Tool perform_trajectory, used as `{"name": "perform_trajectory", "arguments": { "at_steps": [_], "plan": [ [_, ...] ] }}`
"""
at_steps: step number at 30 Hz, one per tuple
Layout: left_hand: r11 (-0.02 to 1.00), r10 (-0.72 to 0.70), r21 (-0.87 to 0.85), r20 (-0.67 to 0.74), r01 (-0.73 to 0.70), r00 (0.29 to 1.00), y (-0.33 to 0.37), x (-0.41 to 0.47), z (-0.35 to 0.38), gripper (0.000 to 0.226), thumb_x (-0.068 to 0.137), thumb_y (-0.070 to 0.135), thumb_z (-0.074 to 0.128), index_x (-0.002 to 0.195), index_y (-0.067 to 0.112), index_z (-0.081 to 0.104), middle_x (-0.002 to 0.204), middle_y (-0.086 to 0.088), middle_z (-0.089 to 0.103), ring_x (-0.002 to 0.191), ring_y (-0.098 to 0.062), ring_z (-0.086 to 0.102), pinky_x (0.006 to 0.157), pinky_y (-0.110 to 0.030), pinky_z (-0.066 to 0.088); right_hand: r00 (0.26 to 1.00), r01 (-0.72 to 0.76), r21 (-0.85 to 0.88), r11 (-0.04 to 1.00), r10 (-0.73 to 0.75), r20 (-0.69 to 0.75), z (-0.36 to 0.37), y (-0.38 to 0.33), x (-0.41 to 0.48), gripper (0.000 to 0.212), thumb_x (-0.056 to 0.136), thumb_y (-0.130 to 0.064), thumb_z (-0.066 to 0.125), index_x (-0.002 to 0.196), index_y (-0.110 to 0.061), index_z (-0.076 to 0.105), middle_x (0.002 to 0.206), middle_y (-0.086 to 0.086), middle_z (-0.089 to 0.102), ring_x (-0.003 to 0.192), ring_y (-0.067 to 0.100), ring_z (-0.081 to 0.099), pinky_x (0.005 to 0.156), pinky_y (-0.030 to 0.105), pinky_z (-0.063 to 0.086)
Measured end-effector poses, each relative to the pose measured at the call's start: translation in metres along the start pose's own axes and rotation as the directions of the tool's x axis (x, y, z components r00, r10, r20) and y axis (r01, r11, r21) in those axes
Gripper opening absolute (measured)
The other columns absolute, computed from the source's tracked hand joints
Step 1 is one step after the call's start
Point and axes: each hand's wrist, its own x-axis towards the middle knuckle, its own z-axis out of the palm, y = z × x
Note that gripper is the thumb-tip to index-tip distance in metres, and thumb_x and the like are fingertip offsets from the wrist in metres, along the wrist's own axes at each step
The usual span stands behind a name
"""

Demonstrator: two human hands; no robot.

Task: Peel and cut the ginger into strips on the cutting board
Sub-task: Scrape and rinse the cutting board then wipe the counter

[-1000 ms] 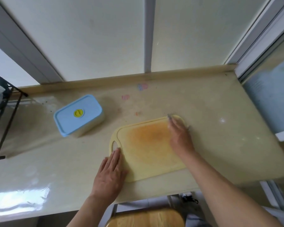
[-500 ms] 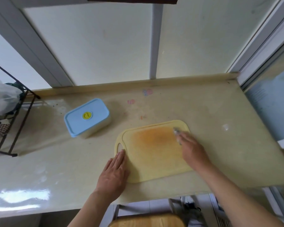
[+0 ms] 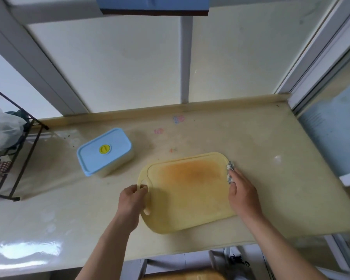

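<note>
Cutting board (image 3: 190, 190), pale yellow with an orange-stained centre, flat on the counter (image 3: 275, 209) between the two hands. No ginger and no knife are in view, and the board carries nothing. The left hand (image 3: 130, 203) is curled round the board's handle slot and grips it. The right hand (image 3: 243, 197) lies at the opposite edge with fingers extended, pressing a small grey-white wad (image 3: 230, 170), apparently a cloth or scourer, against the rim. The step in hand is judged to be preparation: wiping or seating the board. Peeling has not begun. The next move calls for fetching ginger and a blade.

Beyond the left hand stands a blue-lidded container (image 3: 104, 151), closed. Further out on that side is a dark wire rack (image 3: 22, 158) holding a plastic bag (image 3: 2, 126). Ahead of both hands, frosted window panes (image 3: 129, 63) rise from the counter's back edge.
</note>
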Motion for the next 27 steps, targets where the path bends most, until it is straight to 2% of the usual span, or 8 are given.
{"name": "perform_trajectory", "arguments": {
  "at_steps": [2, 5, 11, 16, 18, 20, 23, 27],
  "plan": [
    [0.992, 0.024, -0.123, 0.106, -0.011, 0.994, 0.010, -0.012, 0.009, 0.017, 0.102, 0.025, 0.054, 0.101, 0.010, 0.062, 0.090, -0.017, 0.063, 0.074, -0.029, 0.058, 0.064, -0.037, 0.043, 0.995, -0.084, 0.041, 0.996, 0.086, -0.045, -0.008, -0.002, 0.003, 0.046, 0.098, -0.007, 0.043, 0.136, -0.001, 0.067, 0.135, 0.017, 0.069, 0.121, 0.035, 0.067, 0.100, 0.029, 0.045],
    [0.959, 0.055, -0.283, 0.276, 0.026, 0.960, 0.027, -0.027, 0.029, 0.024, 0.108, 0.033, 0.043, 0.118, 0.023, 0.062, 0.102, -0.010, 0.071, 0.075, -0.027, 0.066, 0.062, -0.035, 0.048, 0.966, -0.190, 0.126, 0.974, 0.209, -0.155, -0.028, -0.001, 0.011, 0.041, 0.099, 0.007, 0.053, 0.136, -0.003, 0.067, 0.132, 0.019, 0.070, 0.117, 0.036, 0.068, 0.093, 0.022, 0.040],
    [0.906, 0.068, -0.415, 0.331, 0.080, 0.941, 0.063, -0.013, 0.097, 0.028, 0.108, 0.033, 0.043, 0.127, 0.023, 0.061, 0.118, -0.014, 0.071, 0.097, -0.035, 0.066, 0.081, -0.047, 0.053, 0.895, -0.263, 0.161, 0.951, 0.303, -0.328, -0.085, 0.028, 0.032, 0.041, 0.100, -0.007, 0.045, 0.135, -0.001, 0.066, 0.131, 0.023, 0.069, 0.117, 0.040, 0.065, 0.099, 0.038, 0.047],
    [0.825, 0.035, -0.539, 0.350, 0.171, 0.936, 0.099, 0.011, 0.156, 0.028, 0.109, 0.020, 0.037, 0.132, 0.013, 0.053, 0.121, -0.019, 0.069, 0.101, -0.034, 0.069, 0.077, -0.044, 0.056, 0.832, -0.400, 0.135, 0.907, 0.421, -0.362, -0.118, 0.092, 0.038, 0.041, 0.103, 0.001, 0.047, 0.141, -0.006, 0.062, 0.138, 0.021, 0.065, 0.125, 0.042, 0.060, 0.109, 0.049, 0.045],
    [0.848, 0.019, -0.500, 0.362, 0.177, 0.932, 0.110, 0.018, 0.172, 0.025, 0.109, 0.016, 0.034, 0.124, 0.013, 0.053, 0.118, -0.018, 0.070, 0.102, -0.031, 0.069, 0.077, -0.043, 0.055, 0.829, -0.443, 0.091, 0.892, 0.446, -0.337, -0.124, 0.119, 0.040, 0.043, 0.105, -0.004, 0.045, 0.146, -0.009, 0.058, 0.144, 0.020, 0.062, 0.130, 0.042, 0.058, 0.110, 0.053, 0.045],
    [0.935, 0.004, -0.332, 0.359, 0.124, 0.933, 0.119, 0.025, 0.181, 0.020, 0.107, 0.015, 0.038, 0.112, 0.014, 0.058, 0.112, -0.011, 0.069, 0.098, -0.029, 0.067, 0.081, -0.043, 0.054, 0.835, -0.481, 0.033, 0.876, 0.470, -0.287, -0.122, 0.134, 0.042, 0.043, 0.107, -0.007, 0.043, 0.148, -0.009, 0.056, 0.148, 0.020, 0.059, 0.131, 0.043, 0.056, 0.109, 0.050, 0.043],
    [0.981, -0.042, -0.161, 0.343, 0.103, 0.938, 0.127, 0.037, 0.179, 0.014, 0.100, 0.007, 0.047, 0.105, 0.005, 0.060, 0.099, -0.015, 0.060, 0.091, -0.032, 0.063, 0.088, -0.048, 0.054, 0.902, -0.400, 0.001, 0.916, 0.394, -0.177, -0.097, 0.122, 0.037, 0.040, 0.107, -0.005, 0.045, 0.145, -0.005, 0.057, 0.147, 0.019, 0.058, 0.131, 0.041, 0.056, 0.107, 0.048, 0.045],
    [0.980, -0.032, -0.172, 0.339, 0.095, 0.940, 0.133, 0.051, 0.169, 0.013, 0.097, 0.002, 0.047, 0.100, -0.002, 0.059, 0.096, -0.017, 0.063, 0.092, -0.036, 0.066, 0.092, -0.050, 0.057, 0.998, -0.004, -0.012, 1.000, 0.003, -0.057, -0.013, 0.049, 0.007, 0.041, 0.102, 0.001, 0.047, 0.141, 0.003, 0.059, 0.147, 0.021, 0.058, 0.138, 0.037, 0.054, 0.115, 0.047, 0.044]
  ]
}}
